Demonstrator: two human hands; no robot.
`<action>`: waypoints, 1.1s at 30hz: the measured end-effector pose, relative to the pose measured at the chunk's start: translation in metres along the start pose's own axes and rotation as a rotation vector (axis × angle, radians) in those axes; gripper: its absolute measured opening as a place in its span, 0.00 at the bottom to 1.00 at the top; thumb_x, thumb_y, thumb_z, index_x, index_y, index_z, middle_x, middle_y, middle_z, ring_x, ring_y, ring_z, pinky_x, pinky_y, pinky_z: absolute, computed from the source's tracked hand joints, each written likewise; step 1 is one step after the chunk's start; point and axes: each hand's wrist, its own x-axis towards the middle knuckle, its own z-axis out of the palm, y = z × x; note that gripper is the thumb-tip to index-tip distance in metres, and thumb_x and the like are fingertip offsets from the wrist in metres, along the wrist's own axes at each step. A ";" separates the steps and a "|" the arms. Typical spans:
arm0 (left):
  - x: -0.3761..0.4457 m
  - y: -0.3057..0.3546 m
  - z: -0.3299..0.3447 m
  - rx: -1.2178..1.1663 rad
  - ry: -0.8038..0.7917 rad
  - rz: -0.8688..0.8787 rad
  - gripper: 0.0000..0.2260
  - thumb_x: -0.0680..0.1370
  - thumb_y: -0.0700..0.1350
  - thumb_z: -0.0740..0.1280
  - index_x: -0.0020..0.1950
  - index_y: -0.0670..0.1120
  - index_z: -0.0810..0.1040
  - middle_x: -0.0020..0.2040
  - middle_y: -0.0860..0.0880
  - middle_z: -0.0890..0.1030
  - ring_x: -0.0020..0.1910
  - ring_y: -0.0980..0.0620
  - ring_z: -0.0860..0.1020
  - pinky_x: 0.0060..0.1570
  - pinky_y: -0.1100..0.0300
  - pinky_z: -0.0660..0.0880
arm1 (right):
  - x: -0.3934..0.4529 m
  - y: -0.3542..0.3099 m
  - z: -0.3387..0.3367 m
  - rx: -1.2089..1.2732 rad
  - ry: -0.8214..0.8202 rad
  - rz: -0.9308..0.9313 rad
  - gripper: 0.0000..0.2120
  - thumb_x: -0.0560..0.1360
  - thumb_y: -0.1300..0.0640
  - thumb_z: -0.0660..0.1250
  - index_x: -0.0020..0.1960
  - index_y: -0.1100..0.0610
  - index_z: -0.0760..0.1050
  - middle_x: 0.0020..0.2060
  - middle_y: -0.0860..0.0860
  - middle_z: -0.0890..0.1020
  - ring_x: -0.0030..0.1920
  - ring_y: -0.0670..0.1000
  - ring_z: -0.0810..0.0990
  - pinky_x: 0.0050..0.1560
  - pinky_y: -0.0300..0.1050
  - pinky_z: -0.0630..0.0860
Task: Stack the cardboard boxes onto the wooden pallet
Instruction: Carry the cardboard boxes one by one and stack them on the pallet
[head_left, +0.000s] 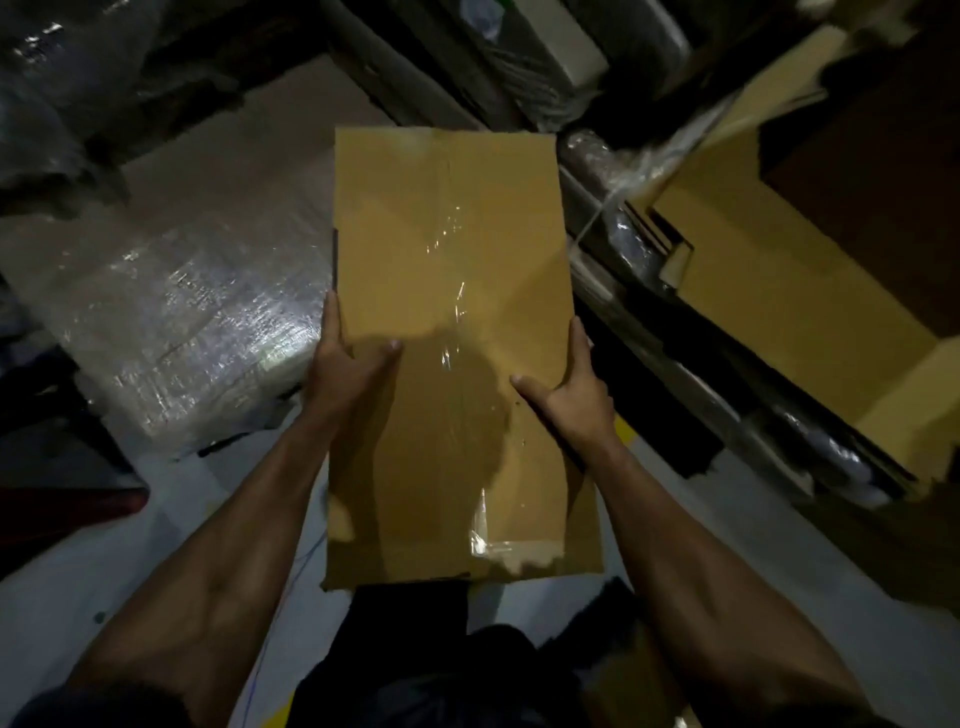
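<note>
A brown cardboard box (452, 291), sealed along its middle with clear tape, is held in the air in front of me at the centre of the view. My left hand (345, 364) grips its left edge, thumb lying on the top face and fingers down the side. My right hand (574, 387) grips the right edge the same way, thumb on top. More cardboard boxes (795, 291) are stacked at the right. No wooden pallet can be made out in this dim view.
A large block wrapped in clear plastic film (171, 312) stands at the left on the pale floor (62, 587). Dark wrapped goods (67, 104) fill the upper left. Wrapped rolls and flat cardboard (597, 171) lie along the right of the box. My dark-trousered legs are below.
</note>
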 end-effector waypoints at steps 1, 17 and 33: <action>-0.018 0.003 -0.006 0.015 -0.008 0.013 0.44 0.74 0.51 0.74 0.81 0.53 0.47 0.75 0.44 0.66 0.66 0.47 0.70 0.59 0.55 0.71 | -0.025 0.003 -0.004 0.006 0.009 0.013 0.50 0.72 0.37 0.72 0.80 0.38 0.41 0.75 0.52 0.67 0.71 0.61 0.69 0.68 0.56 0.67; -0.139 0.118 -0.035 0.227 -0.378 0.281 0.47 0.69 0.65 0.72 0.78 0.63 0.44 0.76 0.50 0.64 0.69 0.45 0.70 0.68 0.41 0.68 | -0.249 0.004 -0.042 0.251 0.433 0.260 0.50 0.72 0.38 0.72 0.80 0.40 0.40 0.75 0.55 0.66 0.72 0.61 0.68 0.69 0.61 0.67; -0.143 0.162 0.070 0.371 -0.953 0.500 0.48 0.66 0.66 0.72 0.77 0.65 0.46 0.75 0.50 0.66 0.69 0.43 0.70 0.67 0.40 0.69 | -0.330 0.011 -0.022 0.471 0.903 0.710 0.49 0.72 0.37 0.72 0.80 0.37 0.43 0.79 0.52 0.59 0.76 0.61 0.61 0.72 0.63 0.62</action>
